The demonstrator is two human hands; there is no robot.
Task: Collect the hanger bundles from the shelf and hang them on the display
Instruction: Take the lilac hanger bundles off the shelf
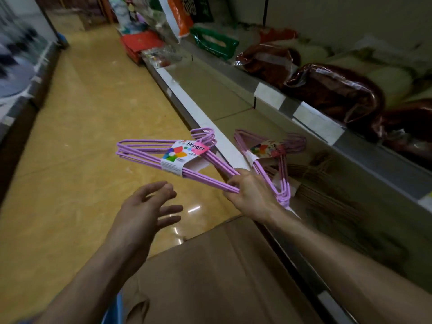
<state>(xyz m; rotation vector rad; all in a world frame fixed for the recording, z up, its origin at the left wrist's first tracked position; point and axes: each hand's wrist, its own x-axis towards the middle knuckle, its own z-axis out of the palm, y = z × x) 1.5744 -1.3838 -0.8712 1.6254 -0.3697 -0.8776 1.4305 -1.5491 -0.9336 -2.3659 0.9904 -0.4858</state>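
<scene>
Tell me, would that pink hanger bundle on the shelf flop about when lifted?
Probably not: the shelf bundle looks like thin stiff wire bound by a paper band. The right hand holds a matching bundle level by one corner, so it's likely light.

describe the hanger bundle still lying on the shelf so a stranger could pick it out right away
Start at the lowest shelf along the right of the aisle and follow it toward the camera to just past the right hand. The shelf bundle of lilac wire hangers lies flat there beside brown stick bundles. Unlike the held bundle raised over the floor, no hand grips it.
</scene>
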